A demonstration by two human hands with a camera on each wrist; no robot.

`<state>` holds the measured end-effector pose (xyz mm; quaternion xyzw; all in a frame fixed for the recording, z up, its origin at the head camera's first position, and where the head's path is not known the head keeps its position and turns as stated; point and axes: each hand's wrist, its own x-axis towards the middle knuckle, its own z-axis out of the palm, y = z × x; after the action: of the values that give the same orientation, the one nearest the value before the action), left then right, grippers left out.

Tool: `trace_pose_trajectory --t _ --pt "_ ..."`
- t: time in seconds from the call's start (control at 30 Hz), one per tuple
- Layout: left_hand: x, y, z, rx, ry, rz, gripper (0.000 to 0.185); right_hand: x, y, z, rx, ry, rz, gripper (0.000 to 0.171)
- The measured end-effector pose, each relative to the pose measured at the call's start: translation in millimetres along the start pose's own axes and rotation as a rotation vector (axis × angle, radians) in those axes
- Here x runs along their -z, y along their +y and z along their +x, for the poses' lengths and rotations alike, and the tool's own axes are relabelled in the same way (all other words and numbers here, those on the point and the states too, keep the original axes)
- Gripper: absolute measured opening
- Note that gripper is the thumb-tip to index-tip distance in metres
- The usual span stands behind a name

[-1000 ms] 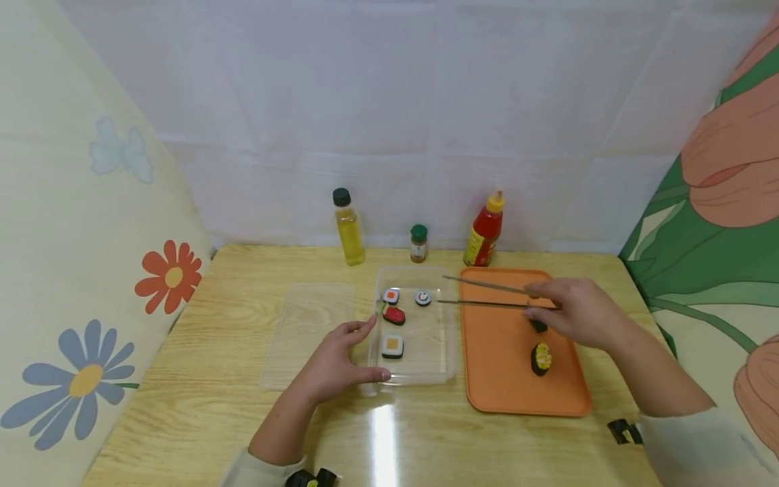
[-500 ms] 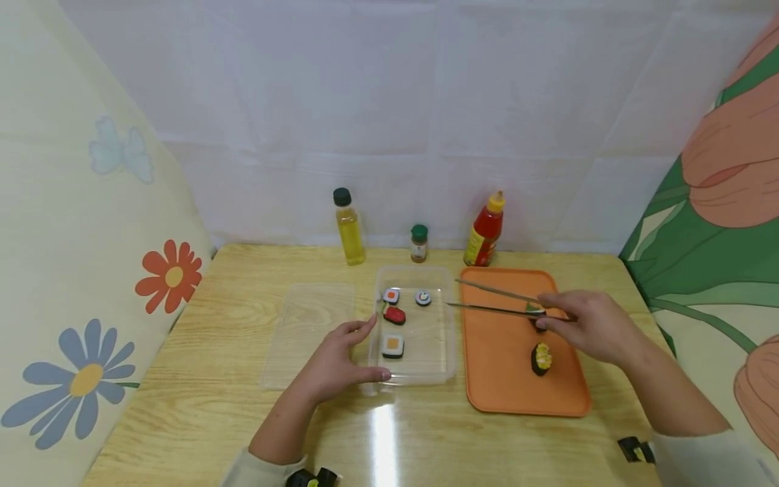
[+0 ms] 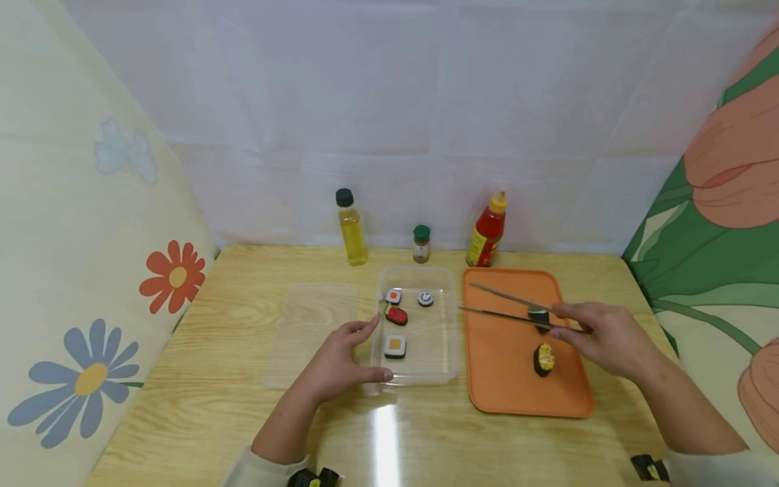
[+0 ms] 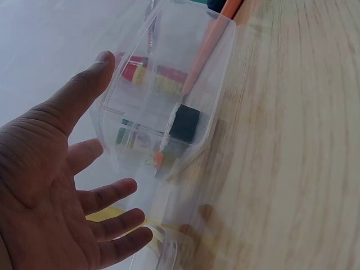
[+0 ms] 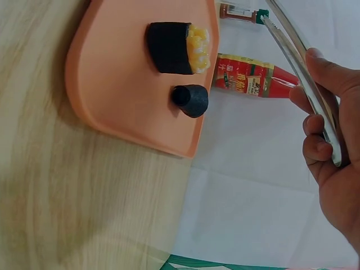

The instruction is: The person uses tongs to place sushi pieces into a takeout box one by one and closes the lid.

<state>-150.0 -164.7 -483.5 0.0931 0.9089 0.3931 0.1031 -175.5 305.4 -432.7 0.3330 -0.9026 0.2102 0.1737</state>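
head: high, looking forward-down over whole table [image 3: 243, 419] | left wrist: close on clear box [image 4: 216, 73] | right wrist: close, sharing orange tray [image 5: 118, 95] with head view

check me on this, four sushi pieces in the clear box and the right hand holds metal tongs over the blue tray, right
Not quite: the tray is orange, not blue, as the head view shows. The rest holds: four sushi pieces lie in the clear box, and the right hand holds metal tongs over it.
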Motion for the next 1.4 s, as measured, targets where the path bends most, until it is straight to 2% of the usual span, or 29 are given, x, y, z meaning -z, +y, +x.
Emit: trace_pose_trajectory --t 0.3,0.83,1.2,1.4 --pt "-0.7 -0.1 -0.1 -0.008 0.008 0.004 0.106 -2 1 -17 -0.046 0.004 -0.011 0.045" --pt "-1.0 -0.6 -0.5 0.001 0.006 -0.006 0.106 -6 3 -44 -0.071 0.099 -0.048 0.043" --pt "-1.5 -0.3 -0.6 0.007 0.0 -0.003 0.106 -3 6 -66 -0.16 0.147 -0.091 0.047" --pt "-2.1 -1.5 0.3 0.018 0.002 0.002 0.106 -2 8 -76 -0.216 0.118 -0.111 0.043"
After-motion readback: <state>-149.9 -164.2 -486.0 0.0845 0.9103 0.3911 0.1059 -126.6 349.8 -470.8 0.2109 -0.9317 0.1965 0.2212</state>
